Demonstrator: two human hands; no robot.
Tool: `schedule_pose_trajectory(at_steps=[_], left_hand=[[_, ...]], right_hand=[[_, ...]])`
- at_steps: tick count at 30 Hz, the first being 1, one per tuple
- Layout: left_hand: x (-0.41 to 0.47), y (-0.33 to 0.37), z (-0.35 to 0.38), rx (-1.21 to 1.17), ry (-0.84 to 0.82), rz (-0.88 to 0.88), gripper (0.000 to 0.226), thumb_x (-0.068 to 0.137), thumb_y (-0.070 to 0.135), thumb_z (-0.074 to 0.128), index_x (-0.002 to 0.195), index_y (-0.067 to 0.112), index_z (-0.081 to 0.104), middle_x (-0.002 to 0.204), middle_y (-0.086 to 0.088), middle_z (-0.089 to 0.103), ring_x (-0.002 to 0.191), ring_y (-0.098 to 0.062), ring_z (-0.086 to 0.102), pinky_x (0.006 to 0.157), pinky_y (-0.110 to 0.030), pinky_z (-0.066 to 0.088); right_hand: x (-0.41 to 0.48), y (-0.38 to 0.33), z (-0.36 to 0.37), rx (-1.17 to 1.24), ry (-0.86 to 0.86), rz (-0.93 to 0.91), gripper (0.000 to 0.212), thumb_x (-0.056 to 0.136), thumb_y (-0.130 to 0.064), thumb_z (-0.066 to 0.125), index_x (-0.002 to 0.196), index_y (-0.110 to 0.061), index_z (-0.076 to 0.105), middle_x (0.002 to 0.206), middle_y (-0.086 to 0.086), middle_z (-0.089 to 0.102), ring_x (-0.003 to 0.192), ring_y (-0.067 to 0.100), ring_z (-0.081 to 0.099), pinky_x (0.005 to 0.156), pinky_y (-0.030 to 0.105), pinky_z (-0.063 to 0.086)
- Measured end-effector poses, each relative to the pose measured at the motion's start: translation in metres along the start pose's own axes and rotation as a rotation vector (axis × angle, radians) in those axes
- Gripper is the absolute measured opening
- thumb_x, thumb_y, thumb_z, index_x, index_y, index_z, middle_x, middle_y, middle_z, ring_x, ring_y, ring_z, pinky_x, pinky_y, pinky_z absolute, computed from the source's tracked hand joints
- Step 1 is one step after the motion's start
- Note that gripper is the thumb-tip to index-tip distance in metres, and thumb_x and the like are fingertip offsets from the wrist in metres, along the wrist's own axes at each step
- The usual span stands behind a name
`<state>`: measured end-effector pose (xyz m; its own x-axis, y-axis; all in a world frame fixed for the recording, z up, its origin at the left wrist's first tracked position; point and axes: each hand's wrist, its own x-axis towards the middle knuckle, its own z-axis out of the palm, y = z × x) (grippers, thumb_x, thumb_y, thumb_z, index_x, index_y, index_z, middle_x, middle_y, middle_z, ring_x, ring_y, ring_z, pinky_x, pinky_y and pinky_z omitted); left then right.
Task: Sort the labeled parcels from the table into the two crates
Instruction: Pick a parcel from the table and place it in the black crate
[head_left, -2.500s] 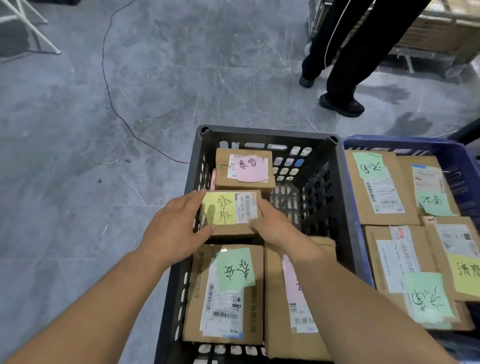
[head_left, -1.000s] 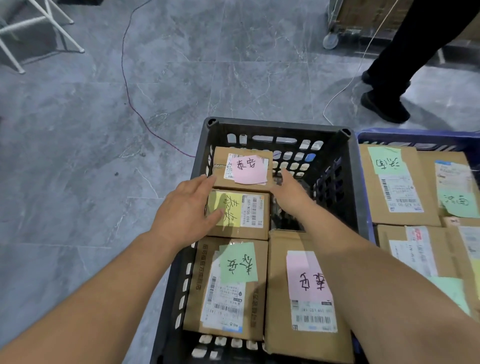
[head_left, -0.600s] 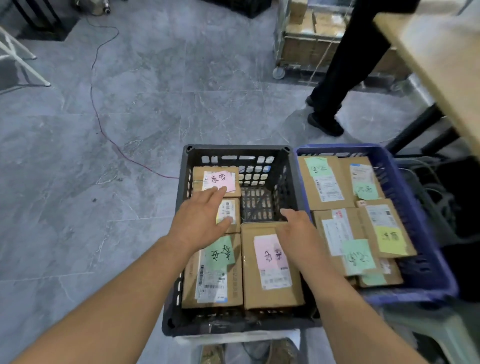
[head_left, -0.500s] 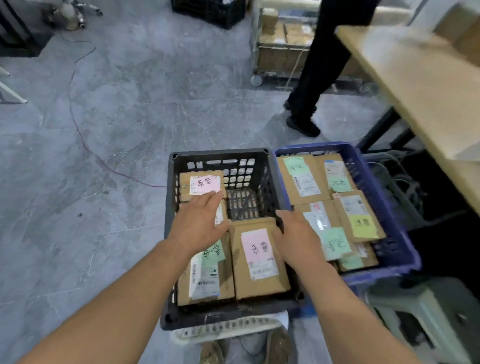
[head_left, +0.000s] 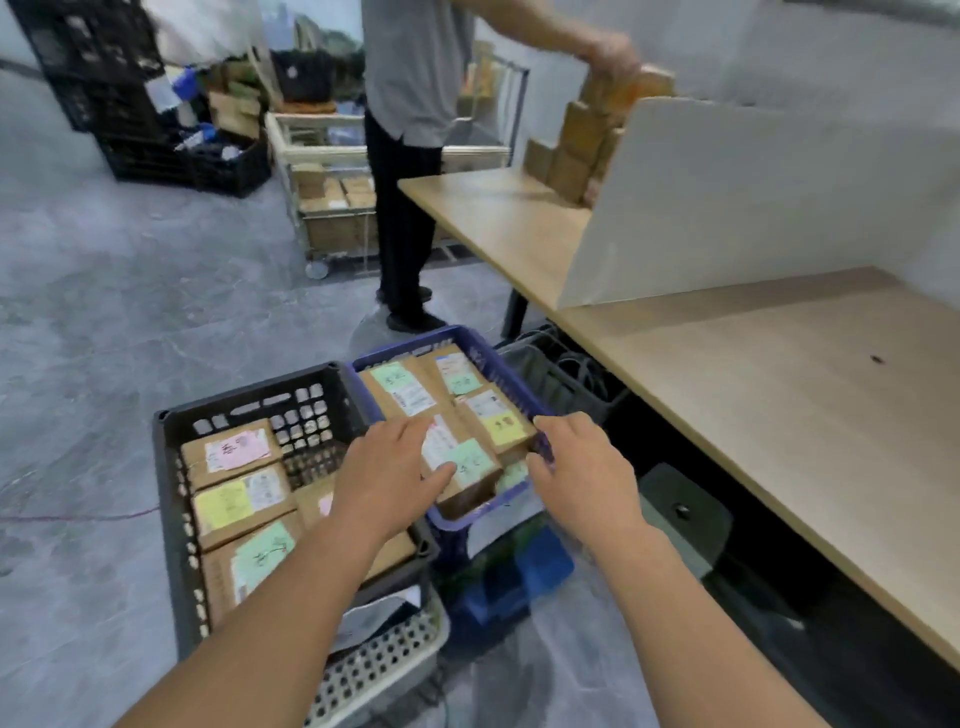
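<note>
To the left of the left hand, the black crate (head_left: 249, 399) holds cardboard parcels in a row: one with a pink note (head_left: 231, 452), one with a yellow note (head_left: 241, 501) and one with a green note (head_left: 254, 558). The left hand (head_left: 387, 478) reaches across that crate's right wall. Its fingers are straight and loosely together, grasping nothing, and its thumb lies on the green-noted parcel (head_left: 467, 465) in the blue crate (head_left: 462, 519). Between the two hands and just beyond them lie more blue-crate parcels, among them a yellow-noted one (head_left: 493, 421). The right hand (head_left: 582, 473) hovers at this crate's right rim, fingers relaxed and empty; whether it touches the rim cannot be told. Right of that hand runs a wooden table (head_left: 753, 395), bare near it, with a white divider board (head_left: 727, 197). Beyond the board, another person (head_left: 410, 104) handles stacked boxes (head_left: 587, 135).
</note>
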<state>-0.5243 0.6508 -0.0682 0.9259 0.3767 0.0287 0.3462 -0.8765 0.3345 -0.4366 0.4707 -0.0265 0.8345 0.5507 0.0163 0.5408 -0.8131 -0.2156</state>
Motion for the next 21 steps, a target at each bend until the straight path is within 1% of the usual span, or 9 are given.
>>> schedule_pose_trajectory(at_steps=[2,8,12,14,18,21], left_hand=[[-0.009,0.041,0.003,-0.009,0.004,0.044,0.065,0.091,0.056,0.047,0.146,0.022,0.033,0.144,0.003,0.042,0.132,-0.019,0.037,0.105,-0.033,0.032],[-0.037,0.175,0.017,-0.033,-0.006,0.225,0.062,0.092,0.056,0.046,0.143,0.022,0.036,0.143,0.002,0.042,0.131,-0.019,0.037,0.103,-0.032,0.032],[-0.060,0.259,0.030,-0.053,0.046,0.352,0.062,0.090,0.057,0.049,0.141,0.021,0.041,0.141,0.002,0.044,0.129,-0.020,0.040,0.103,-0.034,0.036],[-0.070,0.299,0.041,-0.048,0.037,0.409,0.063,0.090,0.057,0.049,0.141,0.021,0.040,0.143,0.003,0.042,0.131,-0.019,0.038,0.105,-0.035,0.035],[-0.089,0.376,0.065,-0.048,-0.002,0.542,0.065,0.090,0.059,0.047,0.143,0.022,0.037,0.146,0.003,0.040,0.133,-0.019,0.036,0.106,-0.035,0.031],[-0.102,0.425,0.082,-0.070,-0.044,0.641,0.067,0.090,0.059,0.046,0.145,0.024,0.032,0.148,0.004,0.037,0.135,-0.017,0.033,0.108,-0.034,0.029]], right_hand=[[-0.028,0.033,-0.021,0.002,0.029,0.030,0.046,0.100,-0.034,0.043,0.145,-0.024,0.037,0.139,0.000,0.042,0.126,0.019,0.044,0.093,0.032,0.043],[-0.120,0.138,-0.069,0.042,0.121,0.166,0.048,0.100,-0.036,0.044,0.146,-0.024,0.037,0.137,-0.001,0.043,0.123,0.018,0.046,0.092,0.033,0.046],[-0.177,0.199,-0.089,0.043,0.189,0.260,0.046,0.099,-0.035,0.046,0.143,-0.022,0.040,0.135,0.001,0.046,0.121,0.020,0.047,0.091,0.032,0.045],[-0.204,0.227,-0.098,0.034,0.222,0.311,0.043,0.099,-0.034,0.046,0.141,-0.022,0.043,0.134,0.002,0.047,0.122,0.021,0.046,0.092,0.033,0.045],[-0.255,0.281,-0.114,0.011,0.257,0.439,0.046,0.099,-0.035,0.045,0.144,-0.024,0.039,0.139,0.001,0.043,0.127,0.021,0.043,0.095,0.033,0.043],[-0.288,0.314,-0.121,0.007,0.288,0.536,0.047,0.098,-0.035,0.046,0.144,-0.025,0.039,0.138,0.001,0.044,0.127,0.020,0.043,0.094,0.033,0.042]])
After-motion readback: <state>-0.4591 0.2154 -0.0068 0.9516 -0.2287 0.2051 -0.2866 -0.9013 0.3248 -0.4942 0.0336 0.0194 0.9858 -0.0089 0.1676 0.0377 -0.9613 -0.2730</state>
